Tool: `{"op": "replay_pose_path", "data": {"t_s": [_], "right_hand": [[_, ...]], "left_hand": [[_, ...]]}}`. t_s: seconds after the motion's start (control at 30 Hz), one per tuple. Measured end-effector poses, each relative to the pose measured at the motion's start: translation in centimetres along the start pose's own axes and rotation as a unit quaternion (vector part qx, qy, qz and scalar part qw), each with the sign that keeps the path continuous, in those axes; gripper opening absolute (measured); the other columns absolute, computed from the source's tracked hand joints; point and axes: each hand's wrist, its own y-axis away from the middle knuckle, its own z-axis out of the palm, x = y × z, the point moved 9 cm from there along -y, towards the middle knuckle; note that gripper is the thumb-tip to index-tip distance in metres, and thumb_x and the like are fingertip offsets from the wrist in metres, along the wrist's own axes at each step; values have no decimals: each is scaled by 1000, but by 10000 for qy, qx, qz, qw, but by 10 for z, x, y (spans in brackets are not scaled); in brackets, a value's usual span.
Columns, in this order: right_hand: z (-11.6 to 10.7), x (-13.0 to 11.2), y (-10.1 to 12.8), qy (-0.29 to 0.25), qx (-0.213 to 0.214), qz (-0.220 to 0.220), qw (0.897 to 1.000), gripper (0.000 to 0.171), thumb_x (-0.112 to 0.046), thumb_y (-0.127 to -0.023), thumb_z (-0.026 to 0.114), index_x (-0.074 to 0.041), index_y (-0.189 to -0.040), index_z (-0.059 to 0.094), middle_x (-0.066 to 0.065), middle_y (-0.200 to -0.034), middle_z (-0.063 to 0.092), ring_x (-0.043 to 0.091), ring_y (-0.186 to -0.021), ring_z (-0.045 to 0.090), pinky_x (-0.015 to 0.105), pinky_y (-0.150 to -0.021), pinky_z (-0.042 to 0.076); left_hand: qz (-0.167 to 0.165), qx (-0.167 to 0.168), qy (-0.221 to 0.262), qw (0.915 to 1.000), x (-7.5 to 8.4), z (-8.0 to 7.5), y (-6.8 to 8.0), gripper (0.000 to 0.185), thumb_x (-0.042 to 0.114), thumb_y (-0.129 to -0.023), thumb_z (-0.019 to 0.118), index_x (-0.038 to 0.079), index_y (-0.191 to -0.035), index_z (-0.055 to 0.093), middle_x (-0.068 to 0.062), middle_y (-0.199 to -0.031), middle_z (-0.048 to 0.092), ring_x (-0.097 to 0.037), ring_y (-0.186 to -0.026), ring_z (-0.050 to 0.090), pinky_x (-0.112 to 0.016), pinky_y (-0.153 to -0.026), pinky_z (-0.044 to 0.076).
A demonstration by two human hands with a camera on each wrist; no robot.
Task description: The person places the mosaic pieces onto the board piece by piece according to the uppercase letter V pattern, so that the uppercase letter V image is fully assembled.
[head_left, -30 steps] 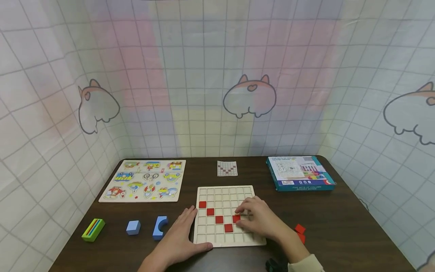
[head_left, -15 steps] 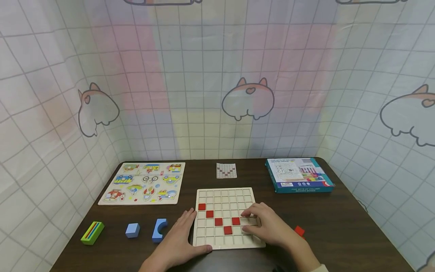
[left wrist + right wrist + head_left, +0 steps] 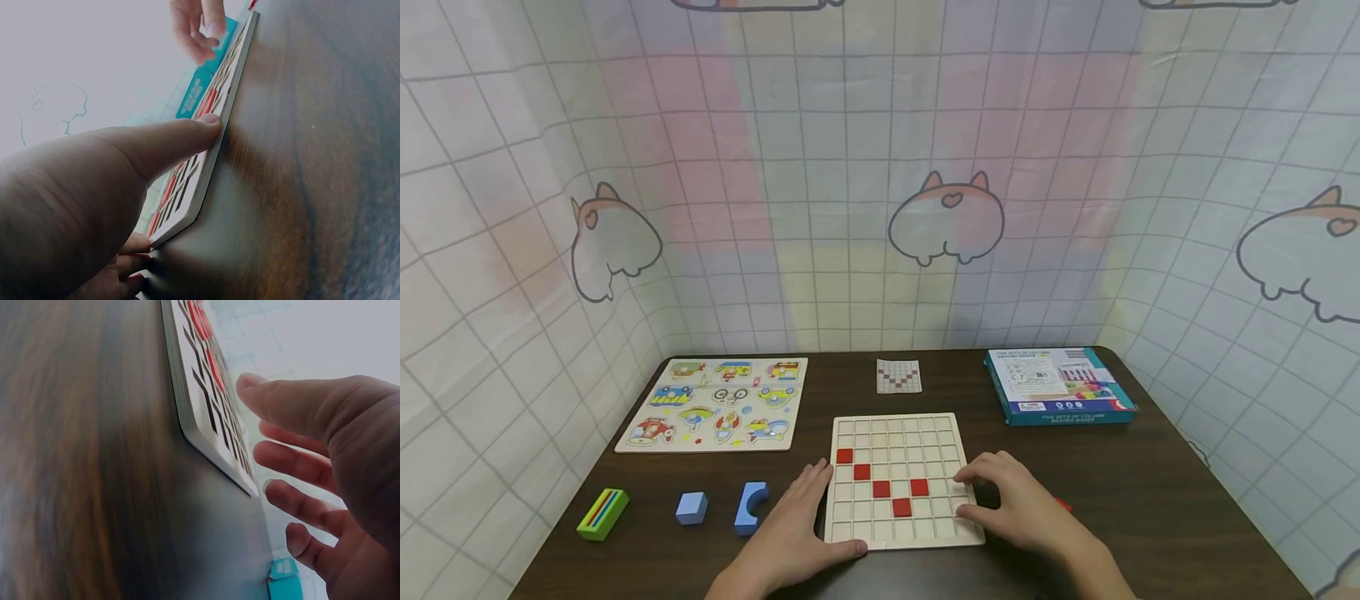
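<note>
Along the left edge of the dark table (image 3: 1150, 500) we see a green block (image 3: 603, 513), a blue cube (image 3: 691, 507) and a blue arch piece (image 3: 751, 507), with a picture puzzle (image 3: 715, 404) behind them. Our left hand (image 3: 793, 537) lies flat against the near left corner of the grid board (image 3: 898, 479), fingers straight and thumb along its front edge — apparently to keep the board from sliding. The board sits at the table's front centre and carries five red squares (image 3: 881, 488) in a partial V, like the one on the small pattern card (image 3: 898, 376) behind it. Our right hand (image 3: 1018, 508) hovers over the board's right edge, fingers spread and relaxed, gripping nothing. A teal box (image 3: 1058, 386) rests at the far right.
</note>
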Motion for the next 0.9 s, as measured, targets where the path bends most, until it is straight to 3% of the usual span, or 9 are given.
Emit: {"op": "replay_pose_path", "data": {"t_s": [0.37,0.7,0.9], "right_hand": [[-21,20,30,356,91,89,9993,32,-47,-92,91,-36,-119,78,-24,-120,69,6,-113,54,46,-101,52],[-33,45,58,486,29,254,9985,36,-52,-87,94,-38,-115,77,-19,-125,70,7,-108,49,41,-90,41],[-38,54,73,529,-5,232,9983,37,-54,-87,93,-39,-116,76,-17,-127,71,6,-107,49,39,-87,41]], "left_hand": [[60,8,-16,10000,3,1,0,134,81,-73,89,13,-176,34,-11,-183,32,-40,-172,26,-71,-132,32],[-53,-8,-10,10000,0,1,-1,136,84,-72,88,15,-176,33,-10,-184,30,-39,-172,25,-71,-132,33],[-45,10,0,10000,0,0,-1,137,85,-71,88,15,-176,33,-10,-184,30,-39,-172,25,-71,-132,32]]}}
